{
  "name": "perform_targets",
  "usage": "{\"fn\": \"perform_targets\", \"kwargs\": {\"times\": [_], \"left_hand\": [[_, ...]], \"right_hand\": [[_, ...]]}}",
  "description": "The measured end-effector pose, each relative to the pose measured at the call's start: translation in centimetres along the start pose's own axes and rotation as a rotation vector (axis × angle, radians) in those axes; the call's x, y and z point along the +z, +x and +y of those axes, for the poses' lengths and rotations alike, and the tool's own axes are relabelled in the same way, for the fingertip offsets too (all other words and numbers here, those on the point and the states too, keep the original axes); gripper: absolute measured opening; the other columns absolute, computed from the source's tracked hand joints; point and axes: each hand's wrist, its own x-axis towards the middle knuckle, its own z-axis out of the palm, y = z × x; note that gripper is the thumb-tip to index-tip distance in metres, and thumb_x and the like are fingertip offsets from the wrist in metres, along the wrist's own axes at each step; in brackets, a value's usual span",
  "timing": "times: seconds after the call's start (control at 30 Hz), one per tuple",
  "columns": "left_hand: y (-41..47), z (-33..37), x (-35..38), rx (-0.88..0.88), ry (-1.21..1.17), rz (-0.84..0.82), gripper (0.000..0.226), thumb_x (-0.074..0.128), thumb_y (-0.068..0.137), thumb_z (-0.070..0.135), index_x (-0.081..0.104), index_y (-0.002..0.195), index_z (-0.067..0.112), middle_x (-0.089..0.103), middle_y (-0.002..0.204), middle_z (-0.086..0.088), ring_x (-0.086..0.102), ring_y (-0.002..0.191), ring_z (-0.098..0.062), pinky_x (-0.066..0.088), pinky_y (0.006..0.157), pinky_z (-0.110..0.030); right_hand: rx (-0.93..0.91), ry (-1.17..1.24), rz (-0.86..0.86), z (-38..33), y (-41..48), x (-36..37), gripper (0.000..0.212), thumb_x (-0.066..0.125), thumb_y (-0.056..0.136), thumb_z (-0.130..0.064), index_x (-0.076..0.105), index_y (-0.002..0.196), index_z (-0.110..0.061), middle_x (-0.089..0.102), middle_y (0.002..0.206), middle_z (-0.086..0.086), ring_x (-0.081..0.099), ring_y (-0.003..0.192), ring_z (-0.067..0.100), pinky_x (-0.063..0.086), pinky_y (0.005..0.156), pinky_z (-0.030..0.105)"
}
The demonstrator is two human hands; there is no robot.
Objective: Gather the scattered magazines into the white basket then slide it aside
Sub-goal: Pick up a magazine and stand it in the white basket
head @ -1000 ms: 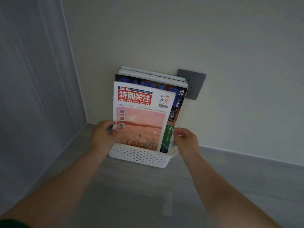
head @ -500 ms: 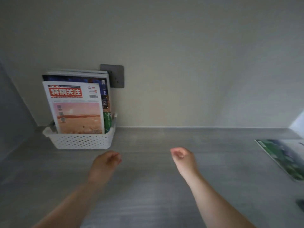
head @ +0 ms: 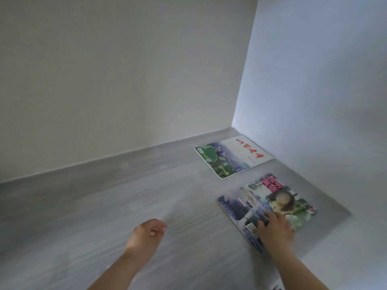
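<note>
Two magazines left to gather: my right hand (head: 274, 229) rests flat-fingered on glossy portrait-cover magazine (head: 278, 197); green landscape-cover magazine (head: 230, 158) untouched beyond; left hand (head: 146, 235) loosely curled, empty.

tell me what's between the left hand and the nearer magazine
Nothing but bare grey surface, seen in the head view, between the left hand and the nearer magazine.
</note>
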Motion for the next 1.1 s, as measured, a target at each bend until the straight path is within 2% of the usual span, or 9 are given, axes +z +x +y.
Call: {"fn": "perform_targets", "kwargs": {"times": [0.1,0.17,0.23,0.33,0.5,0.7,0.8,0.97,1.1], "left_hand": [[0.6,1.2,4.2,-0.021,0.056,-0.086,0.03,0.056,0.081,0.003,0.056,0.065,0.028,0.06,0.076,-0.001,0.058,0.077,-0.019,0.04,0.067,-0.018],[1.3,1.8,6.1,-0.009,0.115,-0.124,0.017,0.055,0.082,0.005,0.063,0.086,0.02,0.06,0.088,-0.002,0.06,0.086,-0.019,0.037,0.071,-0.017],[2.5,2.4,7.7,0.024,0.184,-0.148,0.022,0.054,0.083,0.008,0.061,0.104,0.014,0.06,0.106,-0.004,0.058,0.096,-0.016,0.036,0.075,-0.014],[4.2,4.2,10.1,0.079,0.29,-0.169,0.037,0.054,0.083,0.012,0.052,0.12,0.012,0.048,0.131,-0.007,0.048,0.119,-0.021,0.035,0.096,-0.022],[7.2,7.4,13.5,0.122,0.401,-0.282,0.054,0.052,0.086,0.018,0.032,0.135,0.01,0.025,0.149,-0.008,0.026,0.136,-0.022,0.021,0.11,-0.028],[10.0,9.3,15.1,0.056,0.508,-0.296,0.054,0.054,0.086,0.03,0.034,0.134,0.017,0.043,0.14,-0.009,0.038,0.128,-0.028,0.032,0.103,-0.036],[10.1,9.9,16.1,0.059,0.426,-0.275,0.049,0.057,0.084,0.028,0.042,0.129,0.014,0.052,0.131,-0.013,0.049,0.118,-0.03,0.039,0.097,-0.035],[11.0,11.0,16.4,0.001,0.548,-0.289,0.048,0.057,0.083,0.031,0.044,0.124,0.01,0.049,0.129,-0.015,0.046,0.117,-0.031,0.04,0.097,-0.037],[10.8,11.6,16.7,0.057,0.531,-0.339,0.019,0.045,0.088,0.024,0.053,0.096,0.009,0.06,0.103,-0.015,0.055,0.097,-0.033,0.039,0.074,-0.033]], "right_hand": [[0.008,-0.098,-0.047,2.9,0.8,0.8,0.051,0.035,0.092,-0.04,0.027,0.138,-0.02,0.02,0.152,0.006,0.017,0.14,0.024,0.014,0.114,0.037],[-0.02,-0.139,-0.038,3.7,1.1,1.6,0.054,0.027,0.092,-0.045,0.019,0.141,-0.024,0.01,0.155,0.004,0.007,0.142,0.022,0.006,0.116,0.038],[-0.033,-0.147,-0.031,3.9,1.3,2.1,0.055,0.024,0.092,-0.046,0.016,0.142,-0.023,0.008,0.155,0.005,0.004,0.142,0.022,0.002,0.115,0.04],[-0.041,-0.137,-0.038,4.2,1.5,2.5,0.057,0.024,0.092,-0.046,0.015,0.142,-0.021,0.008,0.155,0.006,0.003,0.142,0.023,0.0,0.115,0.04],[-0.056,-0.13,-0.027,4.6,1.7,2.8,0.058,0.024,0.091,-0.046,0.015,0.142,-0.019,0.008,0.155,0.005,0.002,0.142,0.023,-0.002,0.115,0.041],[-0.067,-0.098,-0.053,4.6,1.9,2.9,0.06,0.021,0.091,-0.047,0.01,0.143,-0.019,0.003,0.156,0.006,-0.003,0.143,0.023,-0.008,0.115,0.041],[-0.071,-0.089,-0.055,4.7,2.0,2.9,0.06,0.021,0.091,-0.047,0.01,0.143,-0.019,0.003,0.155,0.007,-0.004,0.143,0.024,-0.008,0.115,0.041],[-0.107,-0.081,-0.075,4.8,1.9,2.9,0.059,0.022,0.091,-0.047,0.01,0.143,-0.021,0.002,0.156,0.005,-0.007,0.143,0.022,-0.011,0.114,0.041],[-0.125,-0.075,-0.063,4.9,2.1,2.9,0.058,0.022,0.09,-0.048,0.011,0.143,-0.025,0.003,0.156,0.004,-0.006,0.143,0.02,-0.011,0.114,0.041]]}}
